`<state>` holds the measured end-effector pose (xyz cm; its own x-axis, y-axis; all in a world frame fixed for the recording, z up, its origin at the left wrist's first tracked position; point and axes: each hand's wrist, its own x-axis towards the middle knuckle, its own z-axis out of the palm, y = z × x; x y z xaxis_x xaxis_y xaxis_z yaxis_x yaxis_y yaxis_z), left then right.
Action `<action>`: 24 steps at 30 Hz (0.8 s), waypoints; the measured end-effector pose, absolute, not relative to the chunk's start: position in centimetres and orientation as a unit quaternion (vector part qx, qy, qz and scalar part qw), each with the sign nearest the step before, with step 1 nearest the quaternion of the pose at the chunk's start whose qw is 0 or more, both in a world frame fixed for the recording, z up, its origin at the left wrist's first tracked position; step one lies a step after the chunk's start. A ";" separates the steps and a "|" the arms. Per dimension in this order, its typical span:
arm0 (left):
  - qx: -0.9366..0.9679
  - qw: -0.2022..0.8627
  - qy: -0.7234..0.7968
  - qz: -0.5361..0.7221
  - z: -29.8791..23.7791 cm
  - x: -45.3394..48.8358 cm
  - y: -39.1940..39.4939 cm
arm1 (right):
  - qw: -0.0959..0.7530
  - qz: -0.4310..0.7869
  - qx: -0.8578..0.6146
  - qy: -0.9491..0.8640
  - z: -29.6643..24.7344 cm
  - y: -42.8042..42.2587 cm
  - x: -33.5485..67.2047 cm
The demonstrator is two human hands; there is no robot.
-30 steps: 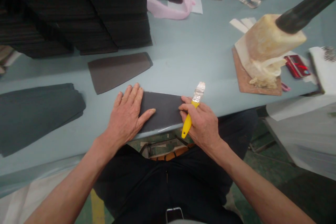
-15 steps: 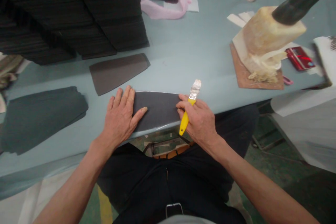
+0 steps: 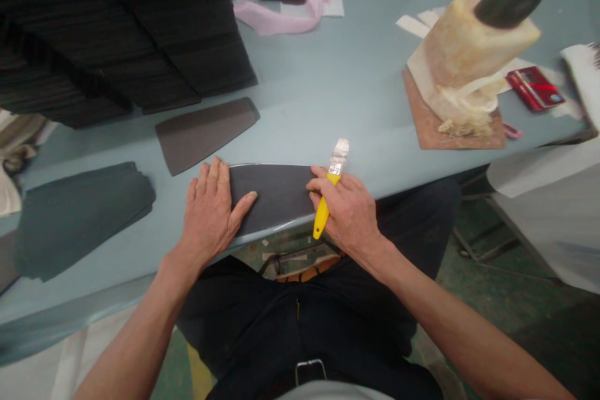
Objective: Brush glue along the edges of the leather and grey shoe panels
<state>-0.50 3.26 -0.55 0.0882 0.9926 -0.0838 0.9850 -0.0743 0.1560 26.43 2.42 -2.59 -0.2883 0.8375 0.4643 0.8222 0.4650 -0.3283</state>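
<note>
A dark grey cut sheet (image 3: 276, 194) lies at the near edge of the pale blue table (image 3: 328, 94). My left hand (image 3: 210, 212) lies flat on the sheet's left end, fingers stretched out. My right hand (image 3: 344, 212) is closed round a small brush with a yellow handle (image 3: 322, 215), its whitish bristles (image 3: 338, 155) pointing away from me. The fingertips of that hand also press on the sheet's right end.
Another grey cut piece (image 3: 201, 131) lies just beyond. A pile of dark green-grey pieces (image 3: 75, 212) sits left, tall black stacks (image 3: 122, 31) at the back left. A glue-crusted block with a black handle (image 3: 469, 56) stands on a brown board (image 3: 450, 128) at right, near a red card (image 3: 534, 87).
Both hands and the sheet keep their pose relative to each other. The view has drifted, so everything sits slightly further left and higher in the picture.
</note>
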 end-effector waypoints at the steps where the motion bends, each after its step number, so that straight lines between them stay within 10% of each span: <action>1: 0.730 0.086 0.677 0.023 -0.5 -0.4 3.3 | 0.298 0.012 -0.516 -0.803 -2.6 2.4 26.5; 24: 0.677 -0.006 0.723 0.135 -0.7 -1.1 4.2 | 0.295 0.003 -0.517 -0.804 -3.0 2.4 26.6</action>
<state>-1.12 4.21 -0.72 -0.0821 0.9779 0.1922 0.9814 0.0456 0.1867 26.56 2.38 -2.99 -0.2922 0.8321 0.4713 0.8292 0.4660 -0.3087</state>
